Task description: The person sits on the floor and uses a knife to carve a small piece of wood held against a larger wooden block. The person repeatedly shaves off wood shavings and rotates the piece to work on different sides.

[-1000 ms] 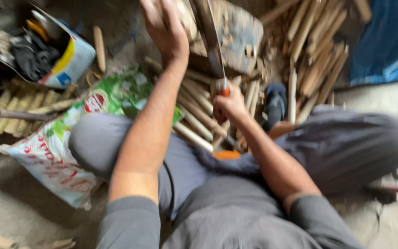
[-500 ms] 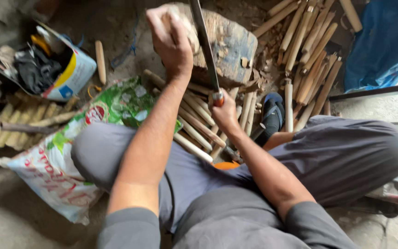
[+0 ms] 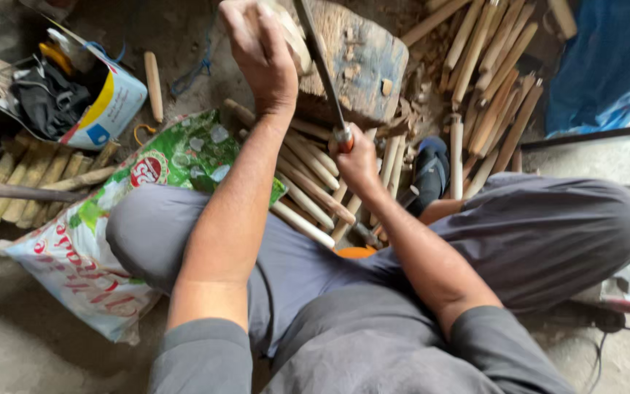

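I sit on the floor facing a worn wooden chopping block [image 3: 362, 62]. My left hand [image 3: 257, 51] is closed around a pale piece of wood [image 3: 291, 36] held on the block's near left edge. My right hand [image 3: 355, 157] grips the orange handle of a long-bladed knife [image 3: 322, 69]; the blade points up and away, its flat lying against the wood piece. Peeled wooden sticks [image 3: 311, 186] lie piled between my knees and the block.
More cut sticks [image 3: 490, 87] are heaped right of the block and at the far left [image 3: 38, 179]. A printed plastic sack [image 3: 74, 248] lies under my left knee. A carton of dark clutter [image 3: 74, 95] sits upper left. A blue sheet [image 3: 607, 58] hangs right.
My left hand shifted the wood piece toward the block's left edge and now holds it steady. The knife blade has come up against it, and the camera moved closer.
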